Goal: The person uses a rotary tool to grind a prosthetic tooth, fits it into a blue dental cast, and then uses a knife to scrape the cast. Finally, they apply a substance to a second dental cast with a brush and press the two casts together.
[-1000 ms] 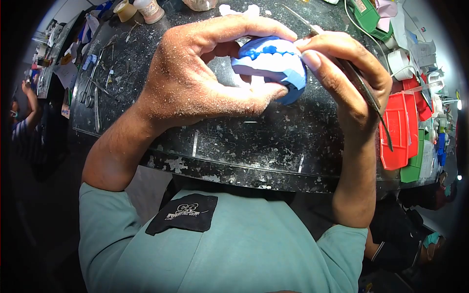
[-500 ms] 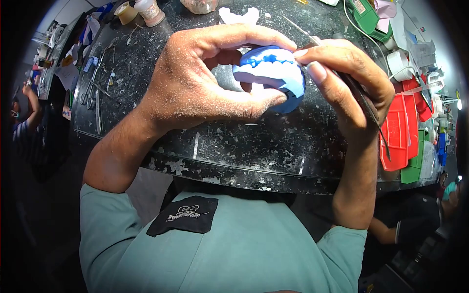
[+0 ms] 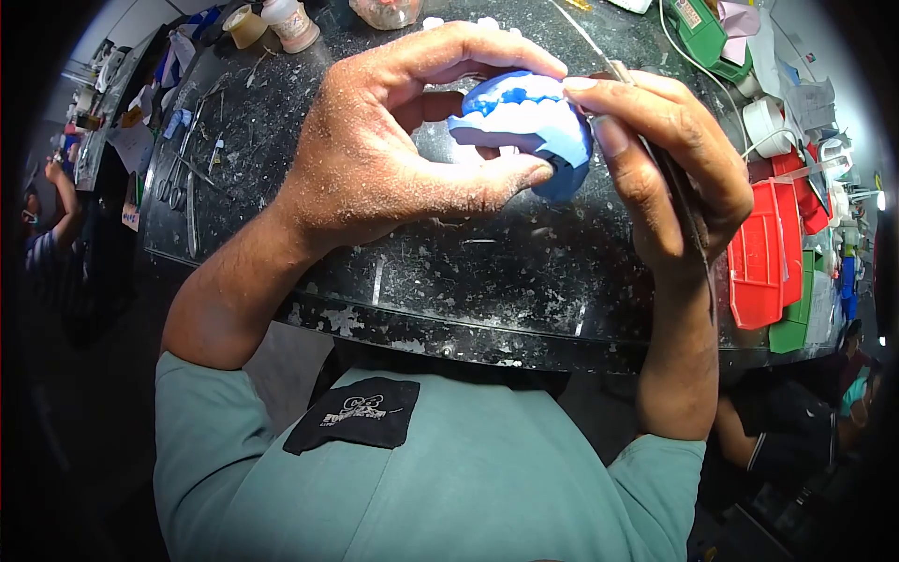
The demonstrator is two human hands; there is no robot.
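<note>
A blue and pale dental model (image 3: pixel 524 122) with a row of teeth is held over the bench in my left hand (image 3: pixel 375 159), thumb along its lower side and index finger over its top. Glossy deep-blue material shows along the teeth. White dust covers the back of this hand. My right hand (image 3: pixel 688 140) grips a carving tool (image 3: pixel 690 206) with a dark handle. Its thin metal end points up and away from the model. Right fingertips are right at the model's right edge. Behind my left fingers, a white piece (image 3: pixel 485 22) is partly hidden.
A dusty, chipped black bench (image 3: pixel 449 309) lies below. Red (image 3: pixel 760 248) and green (image 3: pixel 794 314) bins stand at right. Tape (image 3: pixel 244 26), a bottle (image 3: pixel 291 28) and a bowl (image 3: pixel 386 11) sit at back; scissors (image 3: pixel 172 187) lie left. Other people appear at both sides.
Both hands and the model have shifted slightly up, away from my body, and the model has tilted. The carving tool stands a little steeper in my right hand.
</note>
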